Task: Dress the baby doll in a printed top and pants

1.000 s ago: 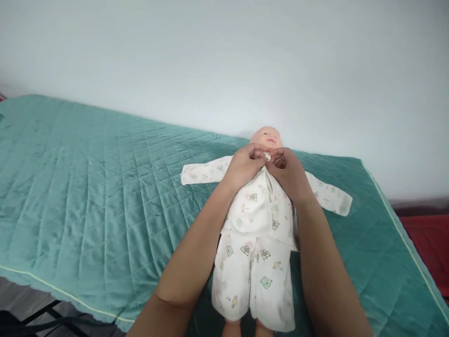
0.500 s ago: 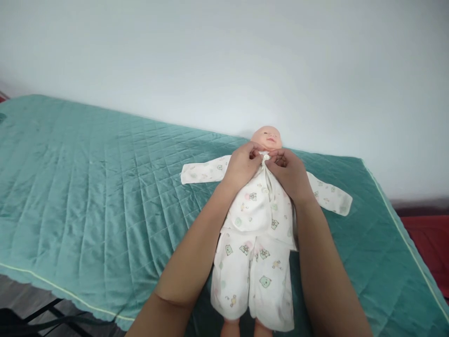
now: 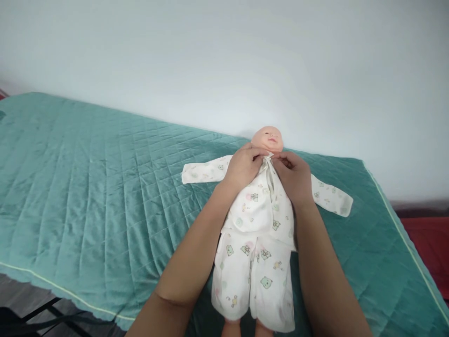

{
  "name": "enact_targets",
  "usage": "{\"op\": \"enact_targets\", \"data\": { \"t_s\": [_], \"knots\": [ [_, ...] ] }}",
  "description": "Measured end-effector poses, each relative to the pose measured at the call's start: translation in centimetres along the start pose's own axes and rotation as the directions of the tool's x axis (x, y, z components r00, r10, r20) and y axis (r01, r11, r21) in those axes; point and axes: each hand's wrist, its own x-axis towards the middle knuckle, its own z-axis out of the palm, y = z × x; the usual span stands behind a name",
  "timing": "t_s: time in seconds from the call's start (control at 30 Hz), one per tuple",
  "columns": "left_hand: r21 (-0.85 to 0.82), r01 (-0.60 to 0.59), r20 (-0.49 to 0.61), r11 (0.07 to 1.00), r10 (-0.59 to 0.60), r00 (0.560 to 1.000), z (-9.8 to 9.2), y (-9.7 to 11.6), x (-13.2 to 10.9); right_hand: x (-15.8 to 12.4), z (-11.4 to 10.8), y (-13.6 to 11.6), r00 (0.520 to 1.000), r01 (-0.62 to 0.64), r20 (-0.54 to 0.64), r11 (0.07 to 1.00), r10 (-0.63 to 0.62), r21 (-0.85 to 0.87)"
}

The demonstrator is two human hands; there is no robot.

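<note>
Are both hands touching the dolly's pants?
No, the left hand and right hand are both at the collar of the shirt.

The left hand [image 3: 247, 164] and right hand [image 3: 292, 174] are partly hiding the shirt [image 3: 250, 208]; the view's lower edge is cutting the doll [image 3: 268, 139] at its legs [image 3: 230, 328].

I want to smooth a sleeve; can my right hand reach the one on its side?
Likely yes: the sleeve lies beside the right hand, its cuff uncovered on the green quilt, though that hand holds the shirt's neckline.
</note>
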Motion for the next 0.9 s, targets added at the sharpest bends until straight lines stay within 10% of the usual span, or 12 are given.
{"op": "enact_targets", "data": {
  "t_s": [0.4, 0.9],
  "knots": [
    [0.002, -0.035, -0.008, 0.999, 0.035, 0.999, 0.0, -0.1, -0.1, -1.3, -0.7, 0.0, 0.965, 0.256, 0.109, 0.946, -0.238, -0.198],
    [0.066, -0.183, -0.176, 0.981, 0.192, 0.966, 0.0, 1.1, -5.5, -5.9, -0.1, -2.1, 0.988, 0.117, -0.086, 0.989, -0.125, -0.089]
  ]
}}
